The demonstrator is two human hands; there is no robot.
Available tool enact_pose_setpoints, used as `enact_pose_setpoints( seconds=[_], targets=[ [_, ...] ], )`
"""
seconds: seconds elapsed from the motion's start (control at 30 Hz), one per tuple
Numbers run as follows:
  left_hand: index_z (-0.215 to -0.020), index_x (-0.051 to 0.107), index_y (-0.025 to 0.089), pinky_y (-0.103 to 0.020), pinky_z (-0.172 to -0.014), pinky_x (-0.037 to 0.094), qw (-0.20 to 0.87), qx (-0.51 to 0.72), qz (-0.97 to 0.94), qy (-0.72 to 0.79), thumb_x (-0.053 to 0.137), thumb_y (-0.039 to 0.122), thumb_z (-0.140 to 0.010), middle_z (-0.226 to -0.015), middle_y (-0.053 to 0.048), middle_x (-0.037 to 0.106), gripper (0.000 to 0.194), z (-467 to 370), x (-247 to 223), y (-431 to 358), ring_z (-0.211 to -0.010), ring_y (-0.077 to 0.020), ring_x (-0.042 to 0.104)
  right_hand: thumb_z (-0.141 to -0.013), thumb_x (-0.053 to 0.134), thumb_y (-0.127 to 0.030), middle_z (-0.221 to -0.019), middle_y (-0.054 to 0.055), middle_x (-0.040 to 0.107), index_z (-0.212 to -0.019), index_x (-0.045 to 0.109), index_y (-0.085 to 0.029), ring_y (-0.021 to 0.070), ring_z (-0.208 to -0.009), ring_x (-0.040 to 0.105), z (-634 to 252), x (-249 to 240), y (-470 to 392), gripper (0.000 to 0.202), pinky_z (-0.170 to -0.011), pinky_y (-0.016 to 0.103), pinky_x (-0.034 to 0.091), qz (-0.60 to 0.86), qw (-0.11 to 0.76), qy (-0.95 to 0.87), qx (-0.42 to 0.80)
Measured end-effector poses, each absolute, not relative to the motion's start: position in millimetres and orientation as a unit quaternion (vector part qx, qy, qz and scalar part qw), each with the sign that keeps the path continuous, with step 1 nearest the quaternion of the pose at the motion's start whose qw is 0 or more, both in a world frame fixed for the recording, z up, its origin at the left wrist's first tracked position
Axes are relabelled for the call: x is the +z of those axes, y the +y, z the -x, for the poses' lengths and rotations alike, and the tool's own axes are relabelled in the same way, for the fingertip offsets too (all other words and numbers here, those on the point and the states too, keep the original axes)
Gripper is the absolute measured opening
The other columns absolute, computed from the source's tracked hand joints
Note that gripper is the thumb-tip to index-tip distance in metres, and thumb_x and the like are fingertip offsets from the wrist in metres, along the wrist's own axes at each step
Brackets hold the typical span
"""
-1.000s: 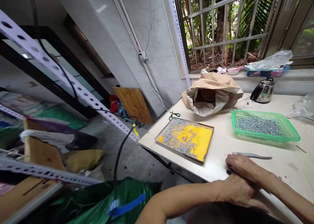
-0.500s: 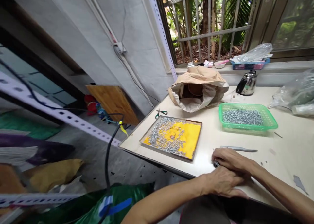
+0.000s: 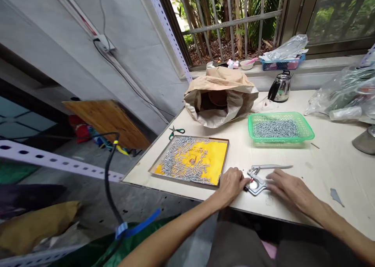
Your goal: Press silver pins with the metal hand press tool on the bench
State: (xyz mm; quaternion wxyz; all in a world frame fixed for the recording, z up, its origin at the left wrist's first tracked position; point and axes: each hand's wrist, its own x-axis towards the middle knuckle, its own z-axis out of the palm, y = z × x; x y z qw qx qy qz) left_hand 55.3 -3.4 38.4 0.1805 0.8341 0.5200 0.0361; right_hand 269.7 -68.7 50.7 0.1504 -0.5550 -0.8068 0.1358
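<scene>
A silvery metal clamp-like tool with a long flat handle lies on the table between my hands. My left hand is closed at the tool's left end, beside a small red part, near the tray's corner. My right hand rests at the tool's right side, its fingers touching or just beside it; whether they grip it is not clear. Left of my hands is a shallow tray with a yellow sheet and many small metal pins. A green basket behind my hands holds many similar pins.
Green-handled scissors lie behind the tray. An open brown paper bag, a steel kettle and plastic bags stand farther back. A grey scrap is at the right. The table's front edge runs below my forearms.
My hands, overlapping before, are now apart, with the metal tool exposed between them. My left hand is nearer the tray. The whole view has shifted.
</scene>
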Motion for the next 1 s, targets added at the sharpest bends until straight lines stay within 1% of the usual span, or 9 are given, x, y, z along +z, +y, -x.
enact_pose_setpoints(
  seconds=[0.13, 0.23, 0.37, 0.53, 0.63, 0.7, 0.8, 0.9, 1.0],
  targets=[
    [-0.077, 0.07, 0.02, -0.027, -0.065, 0.044, 0.259, -0.092, -0.801, 0.531, 0.065, 0.049, -0.073, -0.078, -0.006, 0.07, 0.029, -70.8, 59.7, 18.3, -0.08, -0.0219, 0.064, -0.091, 0.041, -0.027, -0.089, 0.002, 0.057, -0.097, 0.052, -0.023, 0.015, -0.064, 0.061, -267.6, 22.9, -94.5, 0.014, -0.049, 0.026, 0.041, 0.598, 0.141, -0.781, 0.115],
    [-0.078, 0.072, 0.021, -0.026, -0.066, 0.044, 0.257, -0.146, -0.801, 0.52, 0.071, 0.04, -0.066, -0.079, -0.006, 0.071, 0.023, -78.5, 64.3, 22.9, -0.083, -0.0224, 0.066, -0.093, 0.035, -0.026, -0.082, 0.001, 0.057, -0.092, 0.052, -0.023, 0.0144, -0.06, 0.06, -267.5, 9.7, -99.7, 0.017, -0.045, 0.025, 0.037, 0.618, 0.146, -0.769, 0.077],
    [-0.078, 0.072, 0.019, -0.025, -0.066, 0.045, 0.231, -0.153, -0.813, 0.512, 0.069, 0.026, -0.066, -0.083, -0.007, 0.072, 0.014, -80.7, 63.7, 26.2, -0.085, -0.0229, 0.066, -0.094, 0.032, -0.025, -0.077, 0.0, 0.056, -0.087, 0.052, -0.023, 0.0132, -0.057, 0.059, -271.0, 6.3, -103.1, 0.021, -0.043, 0.023, 0.034, 0.627, 0.171, -0.76, 0.013],
    [-0.078, 0.072, 0.018, -0.025, -0.067, 0.045, 0.193, -0.015, -0.827, 0.529, 0.063, 0.029, -0.077, -0.083, -0.006, 0.07, 0.014, -95.5, 96.7, 46.8, -0.082, -0.0202, 0.065, -0.096, 0.027, -0.024, -0.076, 0.0, 0.057, -0.086, 0.054, -0.023, 0.011, -0.055, 0.057, -271.3, 4.3, -109.0, 0.029, -0.044, 0.022, 0.035, 0.633, 0.199, -0.747, -0.044],
    [-0.099, 0.069, 0.02, -0.024, -0.071, 0.045, 0.121, 0.156, -0.85, 0.489, 0.061, 0.036, -0.083, -0.093, -0.005, 0.068, 0.024, -104.9, 138.0, 68.0, -0.085, -0.017, 0.063, -0.097, 0.024, -0.029, -0.074, 0.001, 0.058, -0.086, 0.056, -0.023, 0.0111, -0.055, 0.058, -272.3, 4.3, -110.7, 0.035, -0.044, 0.022, 0.037, 0.624, 0.211, -0.75, -0.058],
    [-0.108, 0.065, 0.021, -0.023, -0.074, 0.044, 0.047, 0.214, -0.848, 0.483, 0.059, 0.037, -0.085, -0.1, -0.005, 0.065, 0.029, -99.4, 160.8, 84.1, -0.089, -0.0158, 0.061, -0.098, 0.023, -0.034, -0.075, 0.001, 0.059, -0.087, 0.057, -0.023, 0.0112, -0.055, 0.059, -274.5, 3.3, -110.2, 0.037, -0.043, 0.022, 0.037, 0.618, 0.222, -0.752, -0.057],
    [-0.102, 0.067, 0.02, -0.023, -0.077, 0.043, -0.023, 0.151, -0.823, 0.548, 0.054, 0.033, -0.088, -0.103, -0.006, 0.064, 0.023, -68.0, 171.1, 102.3, -0.096, -0.0173, 0.06, -0.097, 0.024, -0.041, -0.075, 0.001, 0.059, -0.088, 0.059, -0.025, 0.011, -0.053, 0.058, -278.1, -3.8, -107.4, 0.04, -0.039, 0.021, 0.035, 0.612, 0.238, -0.753, -0.051],
    [-0.094, 0.069, 0.017, -0.025, -0.079, 0.042, -0.006, 0.016, -0.75, 0.661, 0.05, 0.026, -0.089, -0.101, -0.009, 0.066, 0.022, -22.5, 152.4, 109.1, -0.101, -0.0206, 0.06, -0.096, 0.024, -0.042, -0.071, 0.0, 0.057, -0.087, 0.06, -0.026, 0.0105, -0.047, 0.055, -279.9, -19.5, -104.4, 0.041, -0.036, 0.022, 0.033, 0.609, 0.267, -0.745, -0.052],
    [-0.09, 0.069, 0.011, -0.028, -0.076, 0.043, 0.011, -0.026, -0.697, 0.717, 0.049, 0.024, -0.088, -0.096, -0.015, 0.068, 0.023, 13.7, 119.7, 111.9, -0.097, -0.024, 0.063, -0.095, 0.026, -0.044, -0.072, 0.001, 0.057, -0.09, 0.062, -0.027, 0.0115, -0.048, 0.054, -281.3, -39.7, -103.1, 0.039, -0.036, 0.023, 0.034, 0.62, 0.281, -0.731, -0.044]
  ],
)
